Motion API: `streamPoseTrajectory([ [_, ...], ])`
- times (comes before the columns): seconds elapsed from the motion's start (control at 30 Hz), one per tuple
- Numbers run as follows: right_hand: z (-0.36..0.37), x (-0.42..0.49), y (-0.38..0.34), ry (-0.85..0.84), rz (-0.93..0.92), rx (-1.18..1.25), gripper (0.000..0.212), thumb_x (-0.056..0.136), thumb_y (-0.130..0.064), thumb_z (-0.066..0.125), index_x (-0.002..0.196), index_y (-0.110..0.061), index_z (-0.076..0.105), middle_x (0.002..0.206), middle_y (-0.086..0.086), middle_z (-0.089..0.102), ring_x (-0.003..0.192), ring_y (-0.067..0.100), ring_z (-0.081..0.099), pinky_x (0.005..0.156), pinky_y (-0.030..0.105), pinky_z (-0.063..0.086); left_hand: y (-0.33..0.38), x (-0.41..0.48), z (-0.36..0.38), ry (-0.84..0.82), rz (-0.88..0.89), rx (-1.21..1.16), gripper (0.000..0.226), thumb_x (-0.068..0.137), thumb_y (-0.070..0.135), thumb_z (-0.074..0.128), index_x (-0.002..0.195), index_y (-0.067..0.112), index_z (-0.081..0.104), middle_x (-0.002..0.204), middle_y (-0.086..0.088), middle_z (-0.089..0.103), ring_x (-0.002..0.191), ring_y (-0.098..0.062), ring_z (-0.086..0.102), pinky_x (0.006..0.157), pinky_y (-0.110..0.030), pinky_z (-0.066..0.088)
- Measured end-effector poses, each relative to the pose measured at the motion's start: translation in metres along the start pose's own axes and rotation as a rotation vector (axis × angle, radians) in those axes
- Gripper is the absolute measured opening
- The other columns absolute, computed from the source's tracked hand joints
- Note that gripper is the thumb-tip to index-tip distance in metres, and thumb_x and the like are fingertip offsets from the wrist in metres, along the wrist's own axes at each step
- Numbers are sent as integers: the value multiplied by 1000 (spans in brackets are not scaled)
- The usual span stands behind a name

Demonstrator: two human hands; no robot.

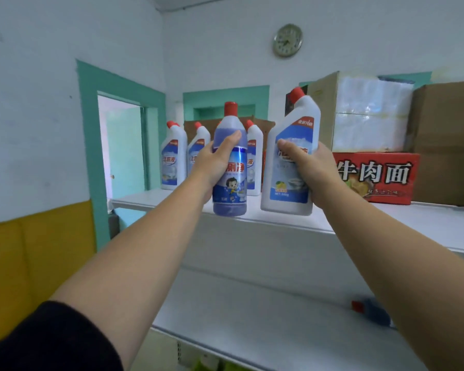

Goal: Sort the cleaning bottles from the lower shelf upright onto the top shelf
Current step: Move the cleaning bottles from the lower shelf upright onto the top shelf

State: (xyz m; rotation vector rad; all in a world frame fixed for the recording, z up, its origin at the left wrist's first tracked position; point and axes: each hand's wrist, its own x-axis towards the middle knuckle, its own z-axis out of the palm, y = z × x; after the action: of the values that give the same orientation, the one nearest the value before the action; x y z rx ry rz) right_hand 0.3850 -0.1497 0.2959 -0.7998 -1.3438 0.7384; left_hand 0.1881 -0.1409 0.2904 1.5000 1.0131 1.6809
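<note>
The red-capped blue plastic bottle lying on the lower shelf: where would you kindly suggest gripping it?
Likely round the red-capped blue plastic bottle, mid-body, from above: it lies on its side on the white lower shelf, cap pointing left. The right forearm hides its base.

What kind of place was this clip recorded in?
Probably a small shop's storeroom or back room: a white shelf unit holds matching toilet-cleaner bottles, beside stacked cardboard cartons and a red noodle box.

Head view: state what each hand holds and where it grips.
Left hand grips the blue bottle at its upper body; right hand grips the white bottle at mid-body.
</note>
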Motion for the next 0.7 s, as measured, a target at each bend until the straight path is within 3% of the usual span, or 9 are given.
streamPoseTrajectory([
  [0.17,23,43,31,-76,-21,-42,33,83,-37,79,108,-25,61,101,-2,73,89,17,73,70,33,60,-22,34,-21,96,-17,40,47,86,59,66,117,24,62,102,-6,76,90,-24,75,83,-42,62],
  [0.3,62,67,56,-154,-6,-8,27,83,-31,80,103,-24,63,96,-3,73,84,14,72,59,26,57,-39,47,-53,209,-28,50,40,86,56,68,109,24,64,100,-5,76,88,-23,75,80,-40,62],
  [0.47,124,92,80,-240,10,-52,34,85,-31,74,115,-21,61,104,0,72,92,19,70,76,38,60,-43,64,-103,318,-25,123,35,88,56,66,106,26,62,99,-4,76,84,-21,75,74,-34,62],
  [0.57,166,101,85,-314,40,-66,35,90,-30,69,121,-21,55,107,1,68,94,20,67,75,36,57,-47,77,-137,358,-10,133,39,86,56,67,106,22,64,95,-4,76,82,-22,75,74,-36,62],
  [0.7,225,111,89,-380,52,-54,20,91,-28,69,105,-25,56,98,-2,67,90,18,66,75,34,56,-52,99,-187,388,10,125,38,86,54,69,102,20,64,85,-2,74,70,-18,73,67,-32,58],
])
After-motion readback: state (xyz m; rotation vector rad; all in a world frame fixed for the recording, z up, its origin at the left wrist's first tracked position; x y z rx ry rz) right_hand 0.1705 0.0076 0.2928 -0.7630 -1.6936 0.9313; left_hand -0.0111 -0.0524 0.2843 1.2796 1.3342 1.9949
